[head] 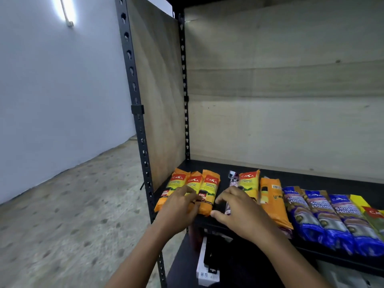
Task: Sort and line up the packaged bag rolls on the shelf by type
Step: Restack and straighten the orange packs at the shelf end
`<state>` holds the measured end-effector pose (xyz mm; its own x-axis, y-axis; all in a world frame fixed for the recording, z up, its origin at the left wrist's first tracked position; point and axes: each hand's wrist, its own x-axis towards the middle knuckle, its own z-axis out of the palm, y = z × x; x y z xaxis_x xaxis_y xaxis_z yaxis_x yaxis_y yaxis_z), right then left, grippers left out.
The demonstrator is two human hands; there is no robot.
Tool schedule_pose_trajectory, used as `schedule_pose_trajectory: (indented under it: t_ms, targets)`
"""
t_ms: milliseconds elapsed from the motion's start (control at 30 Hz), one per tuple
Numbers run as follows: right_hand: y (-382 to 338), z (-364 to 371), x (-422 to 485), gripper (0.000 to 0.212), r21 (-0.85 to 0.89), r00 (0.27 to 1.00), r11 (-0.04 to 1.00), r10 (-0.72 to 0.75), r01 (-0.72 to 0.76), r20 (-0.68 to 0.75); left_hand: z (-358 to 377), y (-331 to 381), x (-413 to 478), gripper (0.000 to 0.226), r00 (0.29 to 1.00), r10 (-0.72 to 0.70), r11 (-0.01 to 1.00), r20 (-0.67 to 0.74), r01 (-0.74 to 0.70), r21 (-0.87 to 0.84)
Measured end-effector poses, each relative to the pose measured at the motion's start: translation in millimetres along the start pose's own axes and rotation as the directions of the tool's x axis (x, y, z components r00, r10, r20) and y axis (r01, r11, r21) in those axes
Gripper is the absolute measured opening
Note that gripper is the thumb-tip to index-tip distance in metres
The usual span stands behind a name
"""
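- In the head view, a black shelf (311,179) is seen with packaged rolls laid in a row along it, each running from near to far.
- Three orange packs (194,180) are set side by side, touching, at the left end of the shelf.
- The left hand (178,206) is laid on these packs, its fingers loosely bent and apart; no grip is shown.
- Just to the right, a thin dark pack (232,181) is partly covered by the right hand (239,213). Its thumb is spread away from the fingers and nothing is clamped.
- A fourth orange pack (249,181) is placed beside the thin one. Next to it, a plain orange pack (274,204) is turned back side up.
- Three blue packs (320,213) are lined up farther right, touching, followed by a yellow-green pack (372,210) at the right edge.
- A wooden panel (280,90) is fitted behind the shelf.
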<state>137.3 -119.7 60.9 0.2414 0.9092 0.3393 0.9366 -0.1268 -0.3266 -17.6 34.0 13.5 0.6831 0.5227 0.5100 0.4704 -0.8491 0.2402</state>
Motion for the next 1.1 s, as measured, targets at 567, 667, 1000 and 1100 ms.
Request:
schedule_pose_trajectory:
  t_ms: [567, 667, 1000, 1100]
  targets:
    - [-31, 70, 76, 0.117, -0.225, 0.923, 0.966, -0.03, 0.125, 0.384, -10, -65, -11, 0.083, 0.924, -0.132, 0.991, 0.36, 0.137, 0.01]
    - [-28, 86, 75, 0.127, -0.222, 0.933, 0.969, -0.027, 0.113, 0.36, -11, -69, -5, 0.072, 0.933, -0.121, 0.992, 0.34, 0.129, -0.003]
    - [-26, 112, 67, 0.114, -0.213, 0.991, 0.977, 0.029, -0.001, 0.131, -4, -79, 1, 0.061, 0.952, 0.01, 0.996, 0.305, 0.016, -0.083]
    - [-23, 111, 65, 0.11, -0.257, 0.991, 0.966, 0.058, -0.026, 0.119, 3, -76, 4, 0.06, 0.952, 0.042, 0.994, 0.304, -0.008, -0.113]
